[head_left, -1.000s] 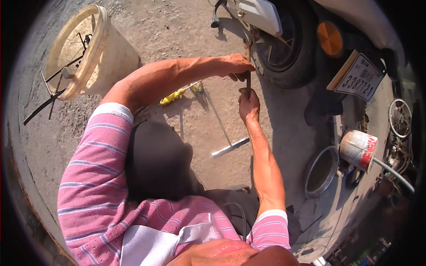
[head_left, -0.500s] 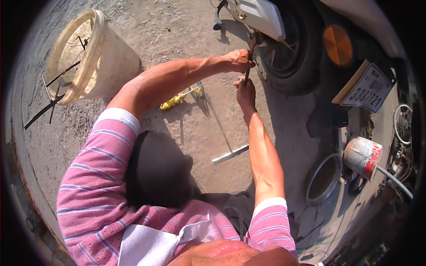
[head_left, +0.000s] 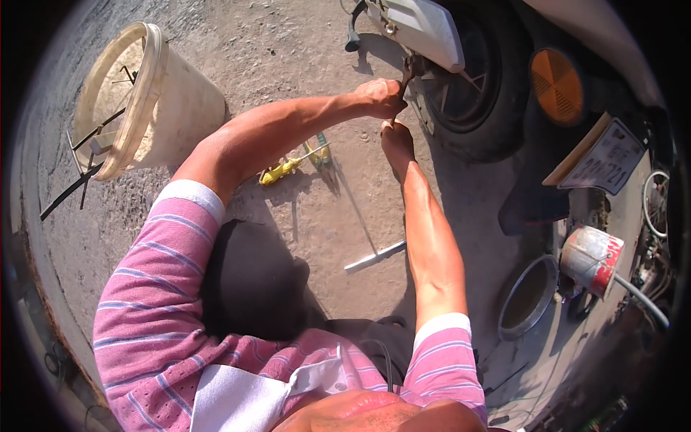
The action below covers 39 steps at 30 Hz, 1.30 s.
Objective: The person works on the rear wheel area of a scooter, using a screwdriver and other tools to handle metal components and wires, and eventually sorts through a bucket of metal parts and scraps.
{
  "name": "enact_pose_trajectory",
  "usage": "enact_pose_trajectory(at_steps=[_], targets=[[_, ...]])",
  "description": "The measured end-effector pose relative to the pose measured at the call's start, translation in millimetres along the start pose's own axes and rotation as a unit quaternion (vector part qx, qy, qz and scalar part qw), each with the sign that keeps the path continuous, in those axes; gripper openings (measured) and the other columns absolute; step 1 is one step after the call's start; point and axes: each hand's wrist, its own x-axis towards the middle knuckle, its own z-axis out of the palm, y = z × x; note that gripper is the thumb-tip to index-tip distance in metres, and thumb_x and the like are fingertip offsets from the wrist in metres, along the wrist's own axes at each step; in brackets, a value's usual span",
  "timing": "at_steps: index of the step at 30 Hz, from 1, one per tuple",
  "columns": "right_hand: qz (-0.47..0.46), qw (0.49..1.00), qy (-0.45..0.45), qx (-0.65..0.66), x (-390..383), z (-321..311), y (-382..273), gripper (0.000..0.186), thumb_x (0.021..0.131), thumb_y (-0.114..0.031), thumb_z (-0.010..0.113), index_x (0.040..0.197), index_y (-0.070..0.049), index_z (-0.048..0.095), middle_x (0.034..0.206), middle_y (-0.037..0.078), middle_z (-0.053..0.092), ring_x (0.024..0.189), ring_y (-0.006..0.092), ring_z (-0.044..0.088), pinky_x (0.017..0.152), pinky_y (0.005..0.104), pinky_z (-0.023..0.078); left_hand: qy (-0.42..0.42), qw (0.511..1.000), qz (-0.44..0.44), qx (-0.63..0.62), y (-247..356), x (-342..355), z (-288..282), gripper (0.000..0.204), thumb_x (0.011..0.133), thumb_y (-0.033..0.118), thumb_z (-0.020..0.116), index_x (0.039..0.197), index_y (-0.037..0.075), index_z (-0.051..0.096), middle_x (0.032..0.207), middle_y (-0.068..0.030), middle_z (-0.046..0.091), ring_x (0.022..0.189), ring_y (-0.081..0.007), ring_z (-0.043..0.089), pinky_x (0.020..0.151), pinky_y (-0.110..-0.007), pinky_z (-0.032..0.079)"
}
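Note:
Both fists are closed round a dark, long-handled wrench (head_left: 407, 75), and its upper end meets the hub area of a vehicle wheel (head_left: 471, 93). My left hand (head_left: 381, 98) wraps the shaft nearer the wheel. Just below it, my right hand (head_left: 397, 144) grips the lower end. The wrench's jaw and whatever it sits on are too small and dark to make out. A yellow-handled screwdriver (head_left: 279, 172) and green-handled pliers (head_left: 322, 153) lie on the ground beneath my left forearm. Closer to me is a T-handled tool (head_left: 376, 256) with a long thin rod.
At the left stands a whitish bucket (head_left: 183, 104) with dark metal rods in it. On the right are an orange reflector (head_left: 556, 86), a licence plate (head_left: 604, 160), a round basin (head_left: 529, 297) and a red-and-white can (head_left: 592, 259). A white vehicle part (head_left: 425, 29) overhangs the wheel.
My right hand has shifted slightly up and left, nearer my left hand, and the wrench's lower end has swung a little left. Both hands keep their hold.

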Motion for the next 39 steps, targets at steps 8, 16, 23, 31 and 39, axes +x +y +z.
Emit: enact_pose_trajectory(at_steps=[8,16,23,31,39], targets=[[-0.047,0.999,0.009,0.007,9.4,4.8,-9.4,0.034,0.099,-0.028,0.048,0.086,0.001,0.061,0.072,0.014,0.063,0.073,0.0292,0.062,0.07,0.0431,0.046,-0.056,0.996,-0.01,0.076,11.6,-3.9,-25.0,0.036,0.092,0.039,0.065,0.104,0.006,0.074,0.101,-0.018,0.073,0.098,-0.0366,0.071,0.08,-0.048,0.055],[0.008,0.984,-0.128,0.127,-17.8,16.4,-26.1,0.034,0.094,-0.027,0.048,0.09,0.002,0.065,0.077,0.014,0.07,0.073,0.0259,0.07,0.074,0.0405,0.054,-0.062,0.997,0.004,0.052,-5.6,-16.9,-25.7,0.033,0.087,0.035,0.064,0.095,0.003,0.072,0.09,-0.0186,0.073,0.088,-0.0383,0.071,0.073,-0.049,0.055],[0.015,0.957,-0.289,-0.038,-82.4,21.6,-68.6,0.033,0.098,-0.025,0.054,0.087,0.003,0.066,0.072,0.01,0.068,0.063,0.018,0.064,0.063,0.0352,0.051,-0.197,0.938,-0.108,-0.262,-100.1,-95.6,-38.8,0.041,0.098,0.039,0.063,0.096,-0.001,0.07,0.08,-0.0078,0.069,0.073,-0.0164,0.067,0.062,-0.032,0.052],[0.023,0.929,-0.37,-0.016,-93.9,79.3,-121.5,0.038,0.101,-0.032,0.055,0.093,0.004,0.067,0.081,0.011,0.071,0.069,0.0179,0.068,0.066,0.0366,0.055,0.202,0.945,-0.083,-0.242,-128.7,-271.4,-137.2,0.035,0.097,0.03,0.066,0.116,0.0,0.067,0.096,-0.0112,0.071,0.086,-0.0189,0.068,0.079,-0.034,0.055],[-0.115,0.94,-0.258,-0.192,-63.3,94.0,-185.3,0.054,0.093,-0.042,0.065,0.127,0.0,0.065,0.118,0.024,0.07,0.11,0.0354,0.068,0.093,0.0441,0.053,0.469,0.836,0.275,0.077,-114.8,-416.4,-253.5,0.028,0.091,0.011,0.073,0.112,-0.006,0.065,0.096,-0.0161,0.07,0.086,-0.0302,0.068,0.076,-0.042,0.056]])
